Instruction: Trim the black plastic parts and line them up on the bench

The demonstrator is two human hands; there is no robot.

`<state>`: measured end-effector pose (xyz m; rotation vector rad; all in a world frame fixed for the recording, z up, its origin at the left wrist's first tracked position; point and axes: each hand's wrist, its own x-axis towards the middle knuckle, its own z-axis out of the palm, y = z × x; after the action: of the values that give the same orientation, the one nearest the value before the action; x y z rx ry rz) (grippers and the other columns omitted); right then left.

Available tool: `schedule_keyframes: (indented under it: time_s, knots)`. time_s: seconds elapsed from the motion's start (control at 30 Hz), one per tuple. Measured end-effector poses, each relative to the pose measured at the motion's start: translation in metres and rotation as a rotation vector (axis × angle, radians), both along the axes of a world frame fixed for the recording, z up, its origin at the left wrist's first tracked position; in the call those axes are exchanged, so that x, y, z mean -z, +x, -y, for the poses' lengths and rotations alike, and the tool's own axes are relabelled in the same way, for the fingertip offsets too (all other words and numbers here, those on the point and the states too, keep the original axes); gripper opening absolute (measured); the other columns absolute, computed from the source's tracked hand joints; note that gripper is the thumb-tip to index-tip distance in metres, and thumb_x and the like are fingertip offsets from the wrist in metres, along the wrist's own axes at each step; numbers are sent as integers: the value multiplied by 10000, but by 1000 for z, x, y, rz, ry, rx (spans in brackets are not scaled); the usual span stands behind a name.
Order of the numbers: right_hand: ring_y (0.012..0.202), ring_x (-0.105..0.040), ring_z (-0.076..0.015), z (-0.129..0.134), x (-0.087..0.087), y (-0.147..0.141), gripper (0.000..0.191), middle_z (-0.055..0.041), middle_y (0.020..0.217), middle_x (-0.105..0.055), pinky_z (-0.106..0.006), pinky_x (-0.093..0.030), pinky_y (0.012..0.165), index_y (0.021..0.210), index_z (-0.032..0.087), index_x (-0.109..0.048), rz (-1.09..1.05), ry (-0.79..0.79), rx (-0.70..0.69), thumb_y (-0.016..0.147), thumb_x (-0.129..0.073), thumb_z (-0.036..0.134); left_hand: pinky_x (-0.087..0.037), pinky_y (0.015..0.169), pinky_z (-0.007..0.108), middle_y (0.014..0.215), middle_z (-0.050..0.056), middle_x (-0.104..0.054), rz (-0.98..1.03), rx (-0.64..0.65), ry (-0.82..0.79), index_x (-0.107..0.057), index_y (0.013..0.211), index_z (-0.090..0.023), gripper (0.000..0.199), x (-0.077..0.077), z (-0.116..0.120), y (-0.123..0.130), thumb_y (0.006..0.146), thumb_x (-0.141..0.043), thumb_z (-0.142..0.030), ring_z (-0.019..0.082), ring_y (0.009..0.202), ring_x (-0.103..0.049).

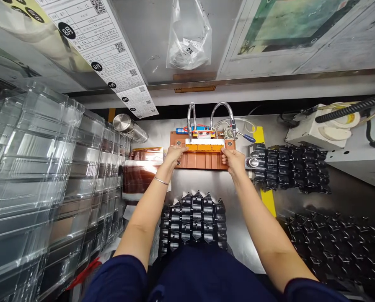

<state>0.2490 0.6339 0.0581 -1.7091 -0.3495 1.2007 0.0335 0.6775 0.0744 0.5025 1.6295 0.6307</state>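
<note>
A long orange strip (pixel 205 148) with a row of small dark marks lies level across a brown fixture block (pixel 196 162). Its left end is pinched between the thumb and fingers of my left hand (pixel 174 154). At the opposite end, my right hand (pixel 234 159) grips the strip in the same way. A white bar (pixel 205 141) runs along the strip's far edge. Two bendable metal hoses (pixel 222 105) arch over the back of the fixture. Whether the strip rests on the block or sits slightly above it, I cannot tell.
Clear plastic trays (pixel 49 167) are stacked high on the left. Black moulded parts stand in front of me (pixel 193 220) and on the right (pixel 294 167). A steel flask (pixel 130 128) lies behind reddish-brown film sheets (pixel 143 172). A white machine (pixel 324 126) stands at right.
</note>
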Motion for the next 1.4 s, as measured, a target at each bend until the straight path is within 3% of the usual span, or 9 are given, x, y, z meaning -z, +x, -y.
schedule_keyframes:
  time_s: [0.47,1.0,1.4]
  knots:
    - [302,-429,-40,-2,-2,0,326,66,387,-535,-125,-352,274,535,187,-472,7,-18,11,659,-771,229,-128,345,161,409,-112,-353,8,16,39,-430,604,-195,378,9,1,-1,577,-802,-256,15,322,-249]
    - [293,-451,-44,-3,0,3,371,81,388,-534,-120,-368,269,575,191,-452,-5,-39,5,634,-813,251,-140,344,155,387,-100,-363,-14,41,51,-375,535,-196,392,0,0,2,603,-761,-212,15,330,-243]
    - [314,-508,-50,-3,-6,3,312,69,422,-582,-112,-434,306,594,169,-493,-48,-67,-6,701,-785,192,-165,321,152,359,-106,-387,-37,79,27,-415,548,-187,372,4,-4,-1,658,-768,-229,18,294,-269]
